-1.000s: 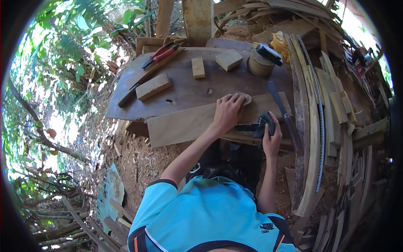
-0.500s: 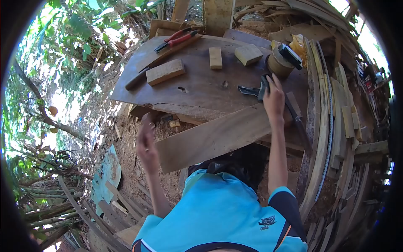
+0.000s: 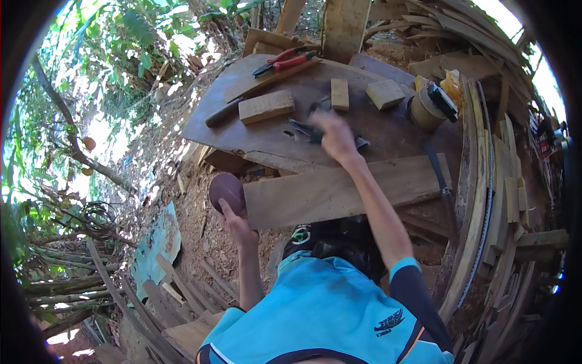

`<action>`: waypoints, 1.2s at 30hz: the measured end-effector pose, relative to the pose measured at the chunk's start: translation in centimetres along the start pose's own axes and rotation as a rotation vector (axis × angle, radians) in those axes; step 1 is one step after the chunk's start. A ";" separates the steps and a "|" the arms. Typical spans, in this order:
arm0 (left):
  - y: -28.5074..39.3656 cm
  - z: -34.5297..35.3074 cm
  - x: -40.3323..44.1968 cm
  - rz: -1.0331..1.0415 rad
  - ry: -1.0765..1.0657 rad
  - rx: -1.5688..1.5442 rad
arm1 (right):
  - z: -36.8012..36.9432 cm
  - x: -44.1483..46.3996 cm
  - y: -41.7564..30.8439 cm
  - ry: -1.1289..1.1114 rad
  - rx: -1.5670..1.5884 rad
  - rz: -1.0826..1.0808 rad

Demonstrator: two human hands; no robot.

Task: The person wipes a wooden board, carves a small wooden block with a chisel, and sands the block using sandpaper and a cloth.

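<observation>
My left hand (image 3: 237,225) grips a round reddish-brown sanding disc (image 3: 227,189), with the thumb across its face. It is beside the left end of a long wooden board (image 3: 291,200), which lies slanted along the table's near side. Over the tabletop, my right hand (image 3: 338,138) is smeared by motion. Beneath and around it lies a dark tool (image 3: 303,128), partly covered by the hand, its kind unclear. A small dark blurred shape shows at the right fingertips; whether they hold it cannot be made out.
On the wooden table (image 3: 212,130) are wood blocks (image 3: 267,107), red-handled pliers (image 3: 288,60) and a round container (image 3: 426,112) with a black object on top. A dark long-handled tool (image 3: 441,182) crosses the board's right end. Stacked wood strips (image 3: 473,200) line the right.
My right hand has swept left across the table, and the dark tool now lies further left. My left hand has turned, bringing the disc's face into view. The camera view has shifted.
</observation>
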State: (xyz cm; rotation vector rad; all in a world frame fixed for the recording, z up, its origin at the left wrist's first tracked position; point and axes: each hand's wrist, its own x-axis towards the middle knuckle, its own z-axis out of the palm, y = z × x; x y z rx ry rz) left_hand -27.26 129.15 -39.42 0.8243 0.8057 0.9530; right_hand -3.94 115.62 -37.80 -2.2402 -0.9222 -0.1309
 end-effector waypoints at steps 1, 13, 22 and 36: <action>-0.5 0.3 0.8 0.013 -0.009 -0.005 | -0.5 -0.7 0.0 -0.091 0.162 -0.112; -3.4 9.0 6.9 1.123 -0.586 0.824 | -12.0 -15.9 3.5 0.311 -0.413 0.345; -3.6 10.8 7.6 0.991 -0.827 0.916 | -1.6 -7.8 -2.0 0.181 -0.376 0.130; -2.6 14.5 6.3 1.221 -1.163 1.254 | -9.3 -16.7 5.8 0.474 -0.550 0.568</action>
